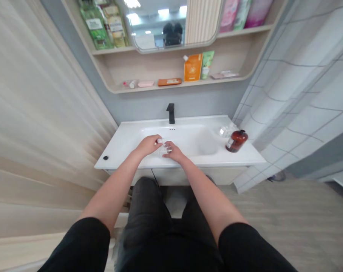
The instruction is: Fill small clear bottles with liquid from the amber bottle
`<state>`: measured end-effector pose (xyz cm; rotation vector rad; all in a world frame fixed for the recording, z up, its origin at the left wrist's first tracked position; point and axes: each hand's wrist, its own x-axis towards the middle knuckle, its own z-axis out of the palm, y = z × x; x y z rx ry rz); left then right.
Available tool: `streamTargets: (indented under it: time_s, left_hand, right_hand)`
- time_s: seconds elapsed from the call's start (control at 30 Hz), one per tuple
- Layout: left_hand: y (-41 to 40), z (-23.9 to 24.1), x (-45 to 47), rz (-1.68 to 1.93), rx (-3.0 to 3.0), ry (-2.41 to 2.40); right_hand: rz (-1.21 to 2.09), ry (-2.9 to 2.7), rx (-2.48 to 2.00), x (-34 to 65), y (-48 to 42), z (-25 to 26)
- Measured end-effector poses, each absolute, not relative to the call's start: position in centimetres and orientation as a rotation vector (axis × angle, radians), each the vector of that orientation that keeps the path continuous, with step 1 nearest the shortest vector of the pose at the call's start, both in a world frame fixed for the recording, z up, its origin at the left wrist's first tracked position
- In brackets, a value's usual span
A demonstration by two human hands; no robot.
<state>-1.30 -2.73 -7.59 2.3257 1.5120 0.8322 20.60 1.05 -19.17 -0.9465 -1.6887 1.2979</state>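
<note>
Both my hands meet over the front of a white sink basin (188, 139). My left hand (149, 144) is closed with its fingertips pinching the white cap of a small clear bottle (164, 148). My right hand (173, 152) is wrapped around the bottle's body from the right. The bottle is mostly hidden by my fingers. A black faucet (170, 113) stands behind the basin, straight ahead of my hands.
A brown pump bottle (236, 141) and a clear object (226, 130) sit on the counter's right. A small black item (105, 158) lies at the left corner. Shelves above hold an orange pouch (192, 67), flat packs and bottles around a mirror (166, 22). Tiled wall on the right.
</note>
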Motion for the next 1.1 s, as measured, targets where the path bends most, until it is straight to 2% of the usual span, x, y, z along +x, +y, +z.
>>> streamTargets:
  time_s: [0.2, 0.37, 0.53, 0.73, 1.1]
  left_hand:
    - [-2.4, -13.3, -0.4, 1.208, 1.988, 1.429]
    - [-2.2, -15.4, 0.5, 1.344, 1.794, 1.367]
    - [-1.6, -15.9, 0.2, 1.389, 1.697, 1.345]
    - [-1.6, -15.5, -0.6, 1.224, 1.775, 1.208]
    - [-1.2, -15.1, -1.3, 1.276, 1.730, 1.182]
  right_hand:
    - [1.342, -1.650, -0.947, 20.5, 0.9, -18.8]
    - [1.361, -1.617, -0.913, 20.5, 1.1, -18.9]
    - [1.381, -1.588, -0.871, 20.5, 1.2, -19.2]
    - [1.380, -1.584, -0.853, 20.5, 1.4, -19.6]
    - [1.408, -1.565, -0.812, 20.6, 1.2, -19.5]
